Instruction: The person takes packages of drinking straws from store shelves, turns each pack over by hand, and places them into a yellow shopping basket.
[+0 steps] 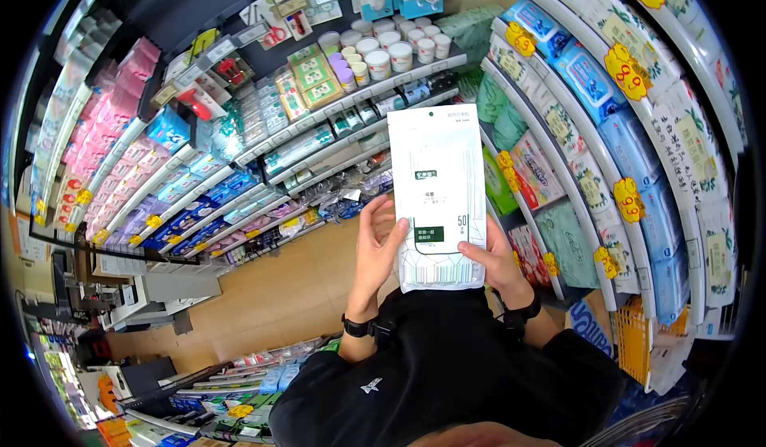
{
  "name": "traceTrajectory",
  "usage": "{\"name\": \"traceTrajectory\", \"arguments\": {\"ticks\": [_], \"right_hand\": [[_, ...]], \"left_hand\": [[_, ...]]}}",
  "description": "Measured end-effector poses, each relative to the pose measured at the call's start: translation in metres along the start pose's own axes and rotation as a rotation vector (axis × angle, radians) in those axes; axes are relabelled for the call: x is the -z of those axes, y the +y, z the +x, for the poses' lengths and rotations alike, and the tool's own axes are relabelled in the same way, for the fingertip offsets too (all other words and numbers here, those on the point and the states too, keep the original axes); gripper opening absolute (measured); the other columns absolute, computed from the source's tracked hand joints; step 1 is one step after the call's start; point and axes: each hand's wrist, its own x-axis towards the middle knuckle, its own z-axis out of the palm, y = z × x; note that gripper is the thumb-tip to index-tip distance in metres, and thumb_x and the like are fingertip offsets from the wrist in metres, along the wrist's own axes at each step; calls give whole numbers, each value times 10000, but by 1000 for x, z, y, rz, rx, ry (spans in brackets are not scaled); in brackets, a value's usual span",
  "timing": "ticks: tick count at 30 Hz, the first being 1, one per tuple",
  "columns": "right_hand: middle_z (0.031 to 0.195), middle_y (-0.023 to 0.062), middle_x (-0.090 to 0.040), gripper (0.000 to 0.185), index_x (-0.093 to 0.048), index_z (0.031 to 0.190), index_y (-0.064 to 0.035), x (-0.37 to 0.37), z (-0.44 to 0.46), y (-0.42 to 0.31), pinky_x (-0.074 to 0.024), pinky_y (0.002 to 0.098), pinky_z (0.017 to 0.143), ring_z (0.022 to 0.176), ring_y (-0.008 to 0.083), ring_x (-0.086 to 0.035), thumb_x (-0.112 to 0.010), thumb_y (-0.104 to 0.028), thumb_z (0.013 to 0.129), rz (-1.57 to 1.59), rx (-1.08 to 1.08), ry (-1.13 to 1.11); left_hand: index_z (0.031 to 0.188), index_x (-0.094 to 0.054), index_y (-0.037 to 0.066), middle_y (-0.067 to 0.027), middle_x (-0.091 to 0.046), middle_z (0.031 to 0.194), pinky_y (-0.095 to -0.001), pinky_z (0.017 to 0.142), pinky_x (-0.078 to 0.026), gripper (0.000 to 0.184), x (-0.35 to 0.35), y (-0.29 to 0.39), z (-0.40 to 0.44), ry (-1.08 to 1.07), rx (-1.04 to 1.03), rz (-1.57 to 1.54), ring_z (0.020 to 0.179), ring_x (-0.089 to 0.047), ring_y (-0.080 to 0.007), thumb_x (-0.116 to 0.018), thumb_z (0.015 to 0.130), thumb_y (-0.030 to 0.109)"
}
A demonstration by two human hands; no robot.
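A white plastic packet [439, 160] with dark green labels and the number 50 is held upright in front of the body, its printed face toward the camera. My left hand [377, 244] grips its lower left edge, thumb on the front and some fingers beside it. On the lower right edge my right hand [496, 257] holds the packet, thumb pressed on the front and the other fingers partly hidden behind. Both wrists wear black bands.
Shelves of white tubs [377, 66] stand ahead. Pink packs [104, 132] fill shelves at the left. Blue wipe packs [590, 78] line curved shelves at the right, close to the right arm. A yellow basket [633, 339] sits at the lower right. Tan floor [271, 287] shows at lower left.
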Motion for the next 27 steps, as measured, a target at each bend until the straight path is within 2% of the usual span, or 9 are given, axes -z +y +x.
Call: {"name": "traceTrajectory", "arguments": {"ticks": [1, 5, 7, 8, 13, 15, 22, 27], "right_hand": [[1410, 144, -505, 691, -289, 1494, 62, 2, -3, -2, -387, 334, 1089, 1295, 182, -496, -636, 31, 898, 5, 1, 17], [1408, 142, -506, 677, -295, 1490, 61, 11, -19, -7, -388, 328, 1086, 1290, 180, -499, -627, 34, 901, -26, 48, 8], [1406, 141, -508, 677, -294, 1492, 59, 17, -30, -9, -385, 325, 1086, 1288, 178, -499, -627, 33, 903, -25, 68, 29], [1401, 137, -512, 670, -298, 1490, 58, 20, -35, -11, -384, 322, 1087, 1284, 171, -498, -625, 34, 906, -44, 97, 37], [1368, 123, -536, 627, -337, 1471, 56, 37, -75, -23, -412, 312, 1058, 1250, 147, -514, -627, 34, 916, -98, 220, 168], [1331, 111, -565, 562, -400, 1421, 58, 50, -98, -28, -449, 304, 1012, 1192, 135, -548, -647, 22, 918, -133, 228, 204], [1191, 92, -653, 396, -547, 1283, 44, 94, -194, -38, -492, 316, 939, 1094, 139, -601, -679, -7, 913, -145, 375, 482], [1212, 97, -654, 366, -574, 1271, 53, 116, -289, -47, -492, 316, 933, 1092, 140, -601, -667, -27, 926, -183, 453, 689]], "left_hand": [[1383, -450, -6, -114, -561, 1313, -302, 943, -483, 524, -1, 0, 1, -105, 53, -95, 1139, -561, -162, -692, 942, 141], [1340, -511, -35, -122, -630, 1261, -300, 938, -492, 453, -15, 5, -1, -310, 204, -181, 1144, -588, -149, -675, 962, 154], [1252, -596, -45, -103, -682, 1171, -283, 889, -511, 375, -29, 7, -2, -381, 218, -114, 1035, -630, -123, -689, 957, 167], [1188, -638, -50, -90, -706, 1107, -278, 844, -526, 329, -38, 9, -3, -371, 200, -120, 966, -652, -123, -706, 944, 160], [1160, -658, -52, -87, -720, 1064, -282, 815, -535, 304, -75, 14, -7, -550, 209, -79, 923, -663, -122, -727, 922, 124], [1145, -670, -51, -86, -726, 1048, -282, 806, -538, 290, -94, 18, -13, -635, 214, -50, 910, -666, -123, -735, 912, 109], [1101, -700, -44, -99, -744, 999, -277, 770, -544, 253, -181, 15, -45, -1062, 187, 103, 874, -674, -124, -752, 884, 77], [1093, -702, -41, -92, -747, 984, -272, 767, -539, 248, -254, 5, -86, -1334, 175, 171, 873, -669, -109, -754, 884, 81]]}}
